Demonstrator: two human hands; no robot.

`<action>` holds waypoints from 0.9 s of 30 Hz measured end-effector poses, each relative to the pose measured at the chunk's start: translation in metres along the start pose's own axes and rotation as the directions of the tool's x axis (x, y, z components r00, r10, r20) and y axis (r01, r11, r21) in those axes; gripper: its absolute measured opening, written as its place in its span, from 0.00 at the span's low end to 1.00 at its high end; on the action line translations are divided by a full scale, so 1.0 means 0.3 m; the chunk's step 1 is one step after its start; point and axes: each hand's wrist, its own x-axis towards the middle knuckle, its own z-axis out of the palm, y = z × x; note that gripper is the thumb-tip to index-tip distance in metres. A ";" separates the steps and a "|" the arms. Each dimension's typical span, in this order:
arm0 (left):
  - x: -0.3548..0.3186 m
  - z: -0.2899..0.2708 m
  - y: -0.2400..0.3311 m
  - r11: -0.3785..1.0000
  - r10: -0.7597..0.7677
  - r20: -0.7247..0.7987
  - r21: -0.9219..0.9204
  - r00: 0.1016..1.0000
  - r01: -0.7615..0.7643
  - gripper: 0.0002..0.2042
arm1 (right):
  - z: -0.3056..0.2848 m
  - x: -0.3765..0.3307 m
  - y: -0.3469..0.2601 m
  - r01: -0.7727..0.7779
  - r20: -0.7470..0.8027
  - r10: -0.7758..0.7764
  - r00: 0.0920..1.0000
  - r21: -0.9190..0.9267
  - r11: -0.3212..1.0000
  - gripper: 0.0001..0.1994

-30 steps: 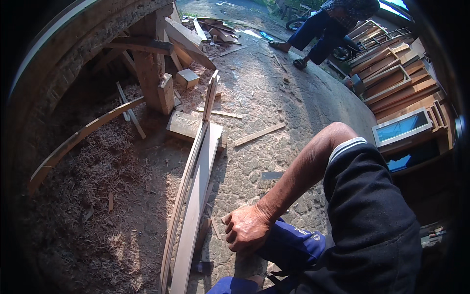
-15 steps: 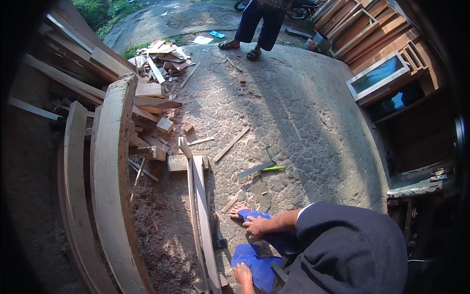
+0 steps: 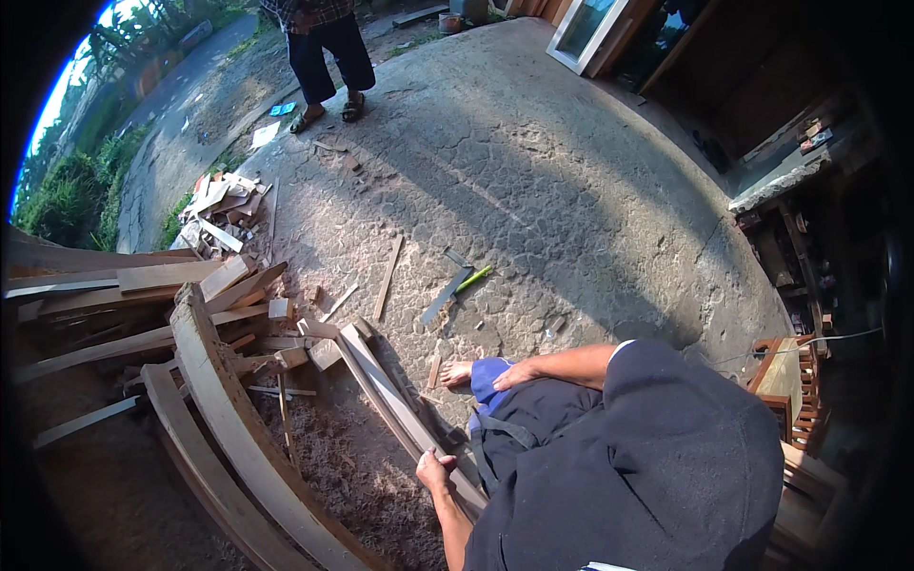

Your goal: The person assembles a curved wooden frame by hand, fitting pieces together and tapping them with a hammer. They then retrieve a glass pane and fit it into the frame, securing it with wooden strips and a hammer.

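Head view: left hand [image 3: 433, 469] on plank [image 3: 400, 409]

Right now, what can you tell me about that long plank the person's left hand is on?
The long plank is pale, bare sawn wood, narrow and straight. It lies flat on the cracked ground, running from the offcut pile toward the person. The left hand grips its near end; sawdust lies beside it.

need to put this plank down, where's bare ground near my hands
Bare concrete lies beyond the saw, up toward the standing person. Crowded: offcuts and curved beams left of the plank that your left hand grips; sawdust between. Right hand rests on your knee.
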 end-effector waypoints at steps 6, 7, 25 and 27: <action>-0.115 -0.087 -0.199 0.961 -0.273 -0.095 0.022 0.957 0.276 0.17 | 0.127 -0.262 0.112 -0.083 -0.291 0.157 0.944 0.249 0.965 0.42; -0.119 -0.093 -0.231 0.952 -0.306 -0.102 -0.001 0.947 0.307 0.17 | 0.138 -0.293 0.123 -0.110 -0.320 0.202 0.926 0.282 0.953 0.43; 0.312 0.491 0.127 0.977 -0.157 -0.011 0.147 0.988 0.157 0.11 | -0.133 -0.600 0.547 -0.105 -0.670 0.437 0.601 0.476 0.873 0.34; 0.351 0.661 0.232 0.974 -0.152 0.008 0.173 0.988 0.149 0.11 | -0.271 -0.646 0.618 -0.097 -0.691 0.444 0.571 0.480 0.872 0.32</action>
